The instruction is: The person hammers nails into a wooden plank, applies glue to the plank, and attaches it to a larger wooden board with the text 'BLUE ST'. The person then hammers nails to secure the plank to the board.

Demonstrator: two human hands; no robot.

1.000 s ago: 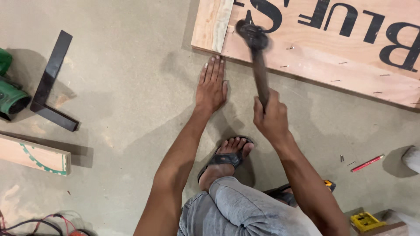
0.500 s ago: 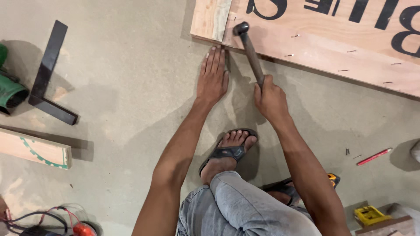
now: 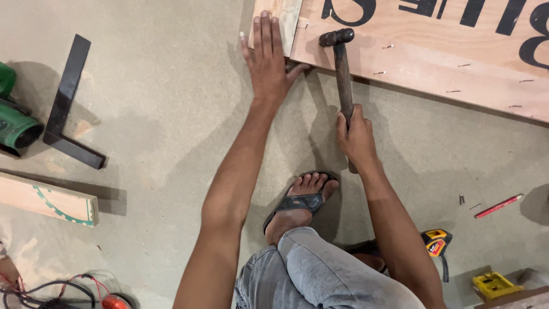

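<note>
My right hand [image 3: 355,137] grips the wooden handle of a dark-headed hammer [image 3: 340,63]. The hammer head rests over the near edge of a large plywood panel [image 3: 434,63] with big black letters and a row of small nails along that edge. My left hand [image 3: 266,57] lies flat, fingers together, against a narrow wooden strip [image 3: 283,14] at the panel's left end, its thumb touching the panel corner. I squat on the concrete floor, one sandalled foot [image 3: 300,200] below my arms.
A black steel square [image 3: 66,109] and a green power tool [image 3: 14,120] lie at the left. A wood offcut [image 3: 46,200] sits lower left. A red pencil [image 3: 498,206], a yellow tape measure [image 3: 436,241] and loose nails lie at the right.
My left hand has slid up from the bare floor onto the strip at the panel's corner. The hammer has come down and its head now sits at the panel's near edge.
</note>
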